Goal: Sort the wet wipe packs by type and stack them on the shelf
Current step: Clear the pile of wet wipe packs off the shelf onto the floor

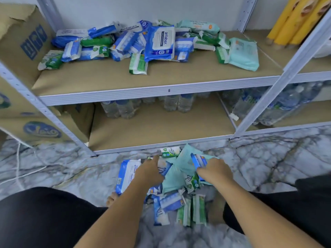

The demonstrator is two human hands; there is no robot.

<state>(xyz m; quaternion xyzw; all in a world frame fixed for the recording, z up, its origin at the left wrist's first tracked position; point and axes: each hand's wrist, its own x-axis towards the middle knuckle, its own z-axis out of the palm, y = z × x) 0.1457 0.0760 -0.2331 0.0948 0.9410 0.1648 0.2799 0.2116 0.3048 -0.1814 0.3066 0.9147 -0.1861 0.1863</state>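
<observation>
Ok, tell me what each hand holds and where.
Right hand grips a small blue plastic wipe pack by its near end. Left hand lies on the floor pile; its grip cannot be told.

I saw a torn cardboard box (23,43) with blue print at upper left, and a second box (35,126) with a blue oval logo below it. Clear water bottles (125,108) stood low at the back, with a wrapped bottle pack (279,108) to the right. Yellow rolls (293,20) leaned at top right. A white cord (18,158) lay on the marbled floor (268,158).

Bare forearms (125,203); black trousers (44,217) over both knees; bare toes (112,200).
</observation>
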